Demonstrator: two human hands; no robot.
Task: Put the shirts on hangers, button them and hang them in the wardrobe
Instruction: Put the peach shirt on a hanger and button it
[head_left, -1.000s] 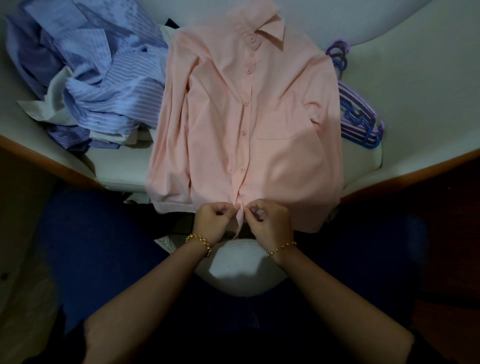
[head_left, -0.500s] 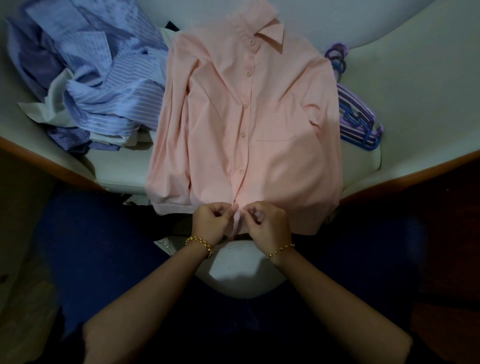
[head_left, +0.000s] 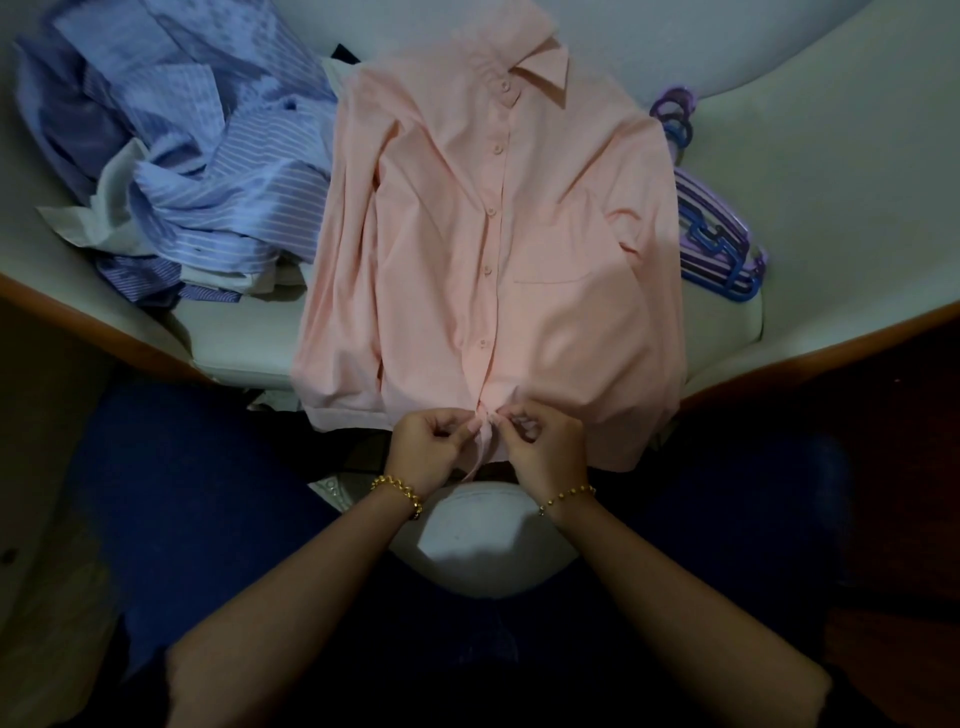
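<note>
Two hands meet at the bottom of the pink shirt (head_left: 519, 249), which lies front-up on a pale cushioned seat (head_left: 831, 182), collar away from the person. The left hand (head_left: 426, 447) and right hand (head_left: 545, 447) each have curled fingers pinching the front strip just above the hem, one edge apiece. The buttons above, down to the button (head_left: 481, 343) nearest the hands, look fastened, so I judge this to be the last one. To do it well, hold the buttonhole edge taut, tip the button edge-on, push it through, then smooth the strip so the hem ends line up. The fingers hide that button itself. Whether a hanger sits inside the shirt cannot be told. No basket or box shows, and the wardrobe is out of view. The seat does the holding: a heap of blue striped shirts (head_left: 208, 171) on its left, touching the pink sleeve, and a stack of purple and blue hangers (head_left: 722, 249) just beside the shirt on the right
</note>
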